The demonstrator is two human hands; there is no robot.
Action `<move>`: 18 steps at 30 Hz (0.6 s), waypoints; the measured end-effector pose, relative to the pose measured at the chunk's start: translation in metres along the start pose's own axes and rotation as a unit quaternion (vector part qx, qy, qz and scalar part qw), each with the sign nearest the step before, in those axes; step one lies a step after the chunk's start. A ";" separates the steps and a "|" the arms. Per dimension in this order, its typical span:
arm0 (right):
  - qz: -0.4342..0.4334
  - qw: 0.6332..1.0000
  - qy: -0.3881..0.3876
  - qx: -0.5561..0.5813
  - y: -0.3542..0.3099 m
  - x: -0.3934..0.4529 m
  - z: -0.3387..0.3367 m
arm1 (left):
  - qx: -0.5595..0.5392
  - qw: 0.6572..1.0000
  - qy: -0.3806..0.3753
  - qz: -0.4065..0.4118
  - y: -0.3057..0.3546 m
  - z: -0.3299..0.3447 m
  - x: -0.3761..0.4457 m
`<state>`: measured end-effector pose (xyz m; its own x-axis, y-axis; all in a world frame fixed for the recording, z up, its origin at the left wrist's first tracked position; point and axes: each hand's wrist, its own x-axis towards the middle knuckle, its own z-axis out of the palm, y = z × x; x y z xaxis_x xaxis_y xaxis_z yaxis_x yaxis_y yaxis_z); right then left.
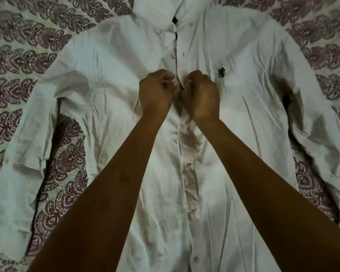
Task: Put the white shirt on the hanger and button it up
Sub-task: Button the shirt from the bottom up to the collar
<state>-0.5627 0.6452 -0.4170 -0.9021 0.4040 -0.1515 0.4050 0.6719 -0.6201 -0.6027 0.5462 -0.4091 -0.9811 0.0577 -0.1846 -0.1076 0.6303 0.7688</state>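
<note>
No writing can be read anywhere; the only mark is a small black embroidered emblem (221,72) on the chest panel right of centre, too blurred to make out.

The left hand (157,89) sits just left of the frame's middle with its fingers curled in, pinching the edge of the button strip. The right hand (201,93) is directly beside it, fingers likewise curled, gripping the opposite edge of the front opening. The two hands nearly touch, with a thin fold of cloth raised between them. Both bare forearms reach up from the bottom of the frame.

The crumpled white cotton button-front shirt (110,91) lies flat, front up, filling most of the frame, its collar at the top centre and its hem running out of the bottom edge. Pale round buttons (188,167) line the centre strip; those below the hands look fastened, and so do the two above them. A dark gap (174,20) shows at the neck, though I cannot tell what it is. The sleeves spread to the left and right edges.

Under it lies a pale bedspread with maroon paisley print (28,32), visible at both upper corners and between the left sleeve and the body.
</note>
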 end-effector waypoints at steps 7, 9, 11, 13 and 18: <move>0.180 0.939 -0.007 0.293 0.017 0.011 -0.005 | 0.082 0.996 -0.033 0.018 -0.006 0.017 0.010; 0.193 0.922 -0.023 0.335 0.019 0.009 -0.003 | 0.083 0.996 -0.024 0.017 -0.007 0.020 0.010; 0.203 0.908 -0.030 0.365 0.019 0.008 0.000 | 0.080 0.997 -0.018 0.004 -0.005 0.020 0.011; 0.201 0.903 -0.026 0.380 0.019 0.007 0.002 | 0.077 0.997 -0.012 -0.003 -0.001 0.018 0.010; 0.197 0.888 -0.033 0.415 0.019 0.004 0.000 | 0.033 0.999 -0.015 -0.037 0.006 0.019 0.002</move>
<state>-0.5583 0.6599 -0.4292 -0.7330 0.4496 -0.5104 0.4669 -0.2129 -0.8583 -0.6018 0.5650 -0.4164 -0.9655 0.0309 -0.2585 -0.1682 0.6837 0.7101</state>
